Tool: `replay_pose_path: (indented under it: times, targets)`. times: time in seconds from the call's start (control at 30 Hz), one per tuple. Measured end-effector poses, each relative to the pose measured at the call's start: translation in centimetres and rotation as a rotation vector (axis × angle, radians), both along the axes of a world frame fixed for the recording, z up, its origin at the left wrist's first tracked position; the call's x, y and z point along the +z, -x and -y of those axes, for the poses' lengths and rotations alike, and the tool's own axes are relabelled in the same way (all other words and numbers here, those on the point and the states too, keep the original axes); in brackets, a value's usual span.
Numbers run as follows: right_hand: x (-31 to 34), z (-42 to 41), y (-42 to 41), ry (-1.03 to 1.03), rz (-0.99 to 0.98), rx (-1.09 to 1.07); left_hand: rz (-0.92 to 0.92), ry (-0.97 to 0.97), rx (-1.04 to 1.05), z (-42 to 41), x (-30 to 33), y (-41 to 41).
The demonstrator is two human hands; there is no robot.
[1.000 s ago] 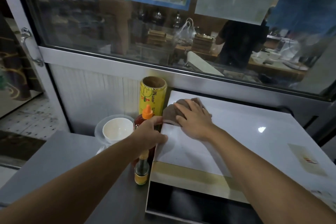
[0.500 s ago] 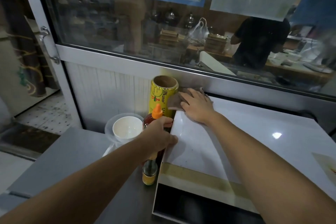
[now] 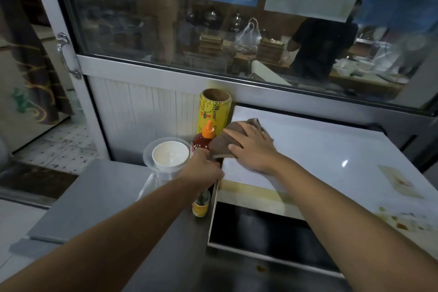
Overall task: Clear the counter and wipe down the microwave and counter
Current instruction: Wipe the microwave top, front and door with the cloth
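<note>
Here the right hand (image 3: 252, 149) presses flat on the soft, limp rag (image 3: 221, 147) mid-frame; palm pressure suits it. The left hand (image 3: 201, 170) grips the slick sauce bottle (image 3: 201, 143).

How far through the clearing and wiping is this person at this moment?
Early on. Nothing looks finished. In hand: the right hand presses a brown cloth on the microwave top, while the left hand grips the red sauce bottle. Left: stains at the top's right front; the wrap roll, white bowl and small bottle remain on the counter.
</note>
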State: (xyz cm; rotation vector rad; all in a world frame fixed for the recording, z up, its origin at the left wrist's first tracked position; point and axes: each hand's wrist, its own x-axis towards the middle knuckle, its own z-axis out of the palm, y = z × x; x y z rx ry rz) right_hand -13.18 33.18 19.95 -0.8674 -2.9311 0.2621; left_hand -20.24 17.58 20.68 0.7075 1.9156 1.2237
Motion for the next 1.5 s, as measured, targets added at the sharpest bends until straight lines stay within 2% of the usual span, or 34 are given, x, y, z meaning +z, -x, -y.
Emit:
replay_pose_path:
  times: [0.13, 0.27, 0.4, 0.53, 0.67, 0.77, 0.93, 1.07, 1.27, 1.37, 1.5]
  targets:
    - [-0.1, 4.9, -4.6, 0.023, -0.009, 0.064, 0.039, -0.048, 0.024, 1.9, 0.7, -0.7]
    - [-0.9, 8.9, -7.0, -0.073, -0.031, 0.118, -0.024, -0.028, -0.035, 3.2, 0.9, -1.7]
    - [1.0, 6.0, -7.2, 0.009, 0.004, 0.027, -0.033, -0.04, -0.018, 3.8, 1.2, -1.6]
    - [0.6, 5.7, -6.3, -0.051, 0.081, -0.176, -0.042, -0.02, 0.056, 4.1, 1.2, -0.8]
    - [-0.8, 9.2, -4.9, -0.122, 0.009, -0.062, -0.047, -0.027, 0.056, 3.9, 1.3, -0.9]
    - [-1.0, 8.9, -8.0, -0.207, -0.045, 0.016, -0.101, -0.019, 0.021, 3.0, 1.4, -1.6]
    - [-1.6, 6.7, -15.6, -0.264, -0.025, -0.128, -0.173, -0.029, -0.058, 1.5, 1.0, -2.4]
    - [-1.7, 7.7, -16.1, -0.317, -0.094, -0.23, -0.191, -0.009, -0.043, 1.6, 0.3, -1.9]
    - [-2.3, 11.4, -9.0, -0.404, -0.095, -0.112, -0.231, -0.002, -0.054, 1.5, 0.2, -2.1]
    - [-2.1, 9.9, -11.4, -0.395, -0.073, -0.052, -0.248, 0.002, -0.037, 1.5, -0.2, -2.0]
    - [-2.2, 7.6, -17.3, -0.344, -0.069, -0.188, -0.204, -0.002, -0.073, 1.0, -0.3, -1.9]
